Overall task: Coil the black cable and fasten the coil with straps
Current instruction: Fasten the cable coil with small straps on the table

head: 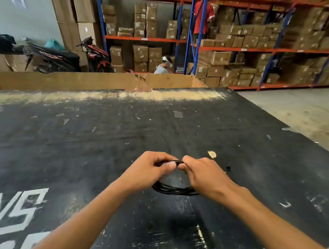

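Note:
A black cable [174, 190] is wound into a small coil held just above the black table [100, 139]. My left hand [150, 170] pinches the coil's far side between thumb and fingers. My right hand [205, 174] grips the same far side right beside it, the fingertips of both hands almost touching. The near arc of the coil hangs below my wrists. Whether a strap is on the coil is hidden by my fingers.
The table's far edge is worn to bare wood, with an open cardboard box [162, 81] behind it. White lettering [11, 209] marks the near left. Shelves of cartons [243, 42], two parked motorbikes [67, 57] and two people stand farther back.

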